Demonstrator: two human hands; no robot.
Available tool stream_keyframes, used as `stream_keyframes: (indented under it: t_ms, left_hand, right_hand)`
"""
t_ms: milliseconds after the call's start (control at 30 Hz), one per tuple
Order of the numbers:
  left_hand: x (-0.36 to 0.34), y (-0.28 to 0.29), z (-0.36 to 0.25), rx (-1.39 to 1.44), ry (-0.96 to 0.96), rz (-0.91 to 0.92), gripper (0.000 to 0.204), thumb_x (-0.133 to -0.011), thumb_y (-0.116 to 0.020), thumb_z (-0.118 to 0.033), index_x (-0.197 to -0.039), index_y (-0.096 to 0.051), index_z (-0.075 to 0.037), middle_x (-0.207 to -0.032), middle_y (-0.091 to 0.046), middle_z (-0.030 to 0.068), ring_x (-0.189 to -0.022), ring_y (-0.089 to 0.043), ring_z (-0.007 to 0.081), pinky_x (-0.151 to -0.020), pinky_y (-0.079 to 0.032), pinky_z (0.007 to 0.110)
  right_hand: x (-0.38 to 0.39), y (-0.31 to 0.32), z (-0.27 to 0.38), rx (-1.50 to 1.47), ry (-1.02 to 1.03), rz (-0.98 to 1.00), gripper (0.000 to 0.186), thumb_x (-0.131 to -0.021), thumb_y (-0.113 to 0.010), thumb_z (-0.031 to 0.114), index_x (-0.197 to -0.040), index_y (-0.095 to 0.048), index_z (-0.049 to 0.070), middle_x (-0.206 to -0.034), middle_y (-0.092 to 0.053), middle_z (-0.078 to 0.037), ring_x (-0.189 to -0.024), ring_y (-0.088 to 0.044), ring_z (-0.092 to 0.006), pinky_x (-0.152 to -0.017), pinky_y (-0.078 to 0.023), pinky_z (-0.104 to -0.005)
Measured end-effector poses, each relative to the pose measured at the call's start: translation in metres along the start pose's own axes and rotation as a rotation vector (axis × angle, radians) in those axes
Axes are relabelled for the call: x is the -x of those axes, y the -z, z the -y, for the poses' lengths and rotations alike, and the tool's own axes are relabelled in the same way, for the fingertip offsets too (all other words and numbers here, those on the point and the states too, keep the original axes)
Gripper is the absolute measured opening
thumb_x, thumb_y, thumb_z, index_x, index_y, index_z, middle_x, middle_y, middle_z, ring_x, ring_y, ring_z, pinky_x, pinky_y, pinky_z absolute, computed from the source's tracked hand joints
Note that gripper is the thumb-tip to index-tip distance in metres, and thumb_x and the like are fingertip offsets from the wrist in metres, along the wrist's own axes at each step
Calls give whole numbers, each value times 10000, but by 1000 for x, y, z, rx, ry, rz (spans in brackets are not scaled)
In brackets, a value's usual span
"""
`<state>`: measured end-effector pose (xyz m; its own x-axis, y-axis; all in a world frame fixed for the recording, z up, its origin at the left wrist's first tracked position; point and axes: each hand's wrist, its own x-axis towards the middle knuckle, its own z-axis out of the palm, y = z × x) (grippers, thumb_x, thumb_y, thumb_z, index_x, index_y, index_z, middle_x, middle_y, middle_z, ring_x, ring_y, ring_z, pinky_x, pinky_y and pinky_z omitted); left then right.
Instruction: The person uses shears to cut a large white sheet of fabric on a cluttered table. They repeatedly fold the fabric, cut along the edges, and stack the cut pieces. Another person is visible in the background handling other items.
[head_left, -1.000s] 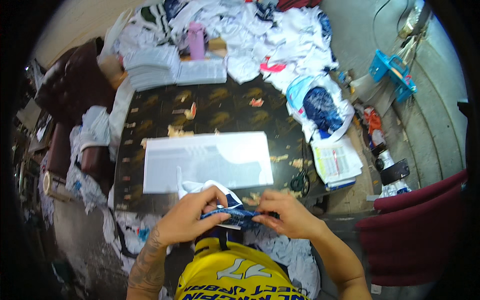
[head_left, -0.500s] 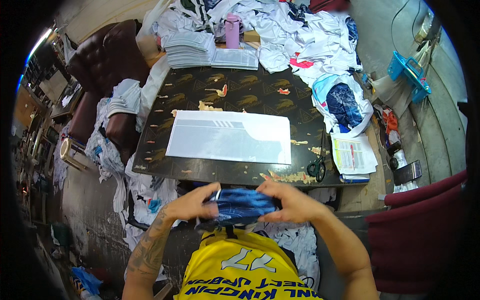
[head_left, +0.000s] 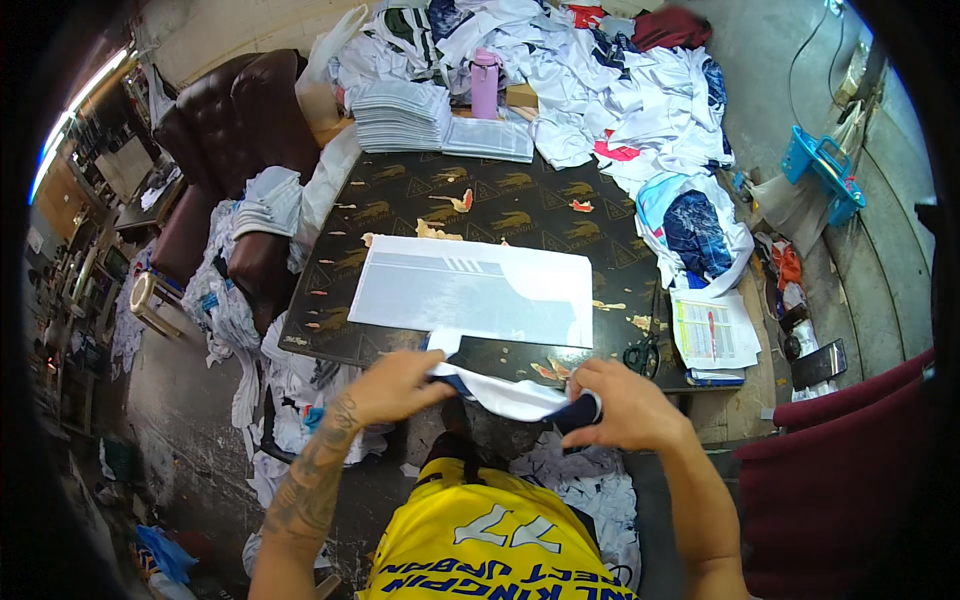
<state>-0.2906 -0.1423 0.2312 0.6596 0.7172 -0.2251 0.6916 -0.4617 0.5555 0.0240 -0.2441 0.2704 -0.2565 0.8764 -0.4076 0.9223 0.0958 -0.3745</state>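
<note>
Between my two hands, just over the table's near edge, hangs a white piece of fabric with navy ends (head_left: pixel 510 398), sagging a little in the middle. My left hand (head_left: pixel 395 385) pinches its left end, and a white flap sticks up beside the fingers. At the other end my right hand (head_left: pixel 628 405) grips a navy part with the thumb underneath. Beyond them a flat, folded white and grey fabric panel (head_left: pixel 470 295) lies on the dark table (head_left: pixel 335 280). Black scissors (head_left: pixel 642 355) rest near my right hand.
At the table's back stand a stack of folded white-grey pieces (head_left: pixel 400 118), a pink bottle (head_left: pixel 485 85) and a large heap of white garments (head_left: pixel 630 110). Papers (head_left: pixel 715 330) lie at the right edge. A maroon armchair (head_left: pixel 235 120) stands left, with fabric piles on the floor.
The blue patterned bundle I held close together has given way to a white and navy piece spread between my hands. My hands have moved slightly apart, and the view has shifted a little.
</note>
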Motion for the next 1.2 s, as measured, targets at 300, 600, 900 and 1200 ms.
stream_keyframes:
  t_ms: [300, 600, 900, 1200]
  left_hand:
    - [-86, -62, 137, 392, 5, -323, 488, -985, -781, -291, -1398, -646, -68, -1267, -665, 160, -1174, -644, 281, -1030, -518, 424]
    - [-211, -62, 309, -268, 291, -673, 371, -980, -688, -142, -1343, -625, -94, -1210, -588, 162, -1182, -581, 388, -983, -483, 537]
    - [-182, -33, 316, -176, 319, -866, 429, -956, -774, -186, -1341, -659, -37, -1267, -652, 207, -1197, -621, 415, -1072, -476, 517]
    - [-73, -85, 308, 363, 730, -696, 433, -941, -800, -181, -1229, -506, -48, -900, -647, 185, -841, -679, 419, -761, -501, 533]
  right_hand:
    - [-50, -98, -53, -753, -32, -403, 245, -941, -857, 191, -1048, -708, 28, -787, -691, -42, -742, -602, -104, -681, -497, -305]
    - [-130, -121, -130, -430, -599, -249, 687, -945, -811, 404, -1529, -550, 152, -911, -767, -190, -819, -736, -315, -766, -557, -431]
    - [-120, -117, -129, -372, -671, -266, 739, -941, -806, 409, -1584, -505, 205, -1114, -758, -291, -1055, -732, -490, -929, -577, -533]
    - [-109, -132, -135, -194, -659, -152, 855, -1010, -657, 604, -1733, -295, 330, -1018, -772, -292, -929, -739, -529, -867, -583, -574]
